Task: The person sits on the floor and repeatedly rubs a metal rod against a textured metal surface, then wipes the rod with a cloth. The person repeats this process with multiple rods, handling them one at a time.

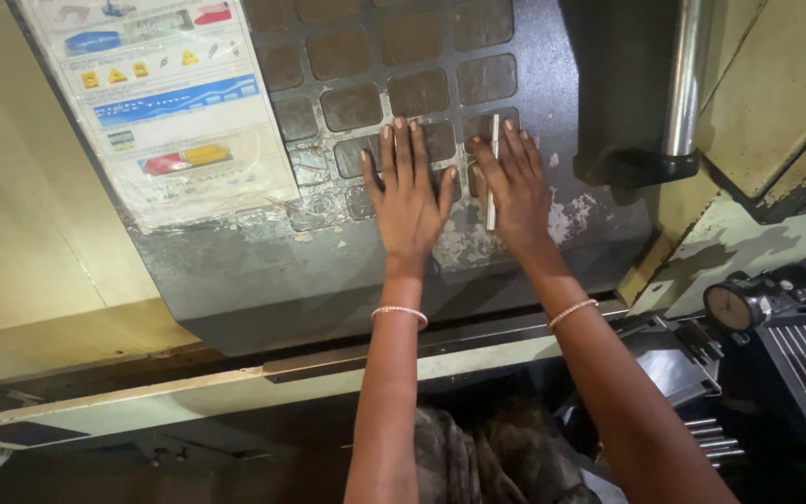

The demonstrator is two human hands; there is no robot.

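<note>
I saw both hands flat on the worn keypad (394, 65) of a grey panel (263, 271). My left hand (409, 198) lay spread with fingers extended, palm down, gripping nothing. My right hand (518, 187) was also stretched flat, and under its fingers sat a thin metal rod (493, 173), upright on the panel face, pinned between palm and surface rather than clasped. The rod looked stiff, smooth and light, likely slippery steel; I judged it best pinched near the middle, since the ends poked out only a little. A laminated sheet (165, 98) hung left of the keys. A round dial gauge (729, 306) sat lower right, near what may have been more rods, though that corner was too dark to tell.
</note>
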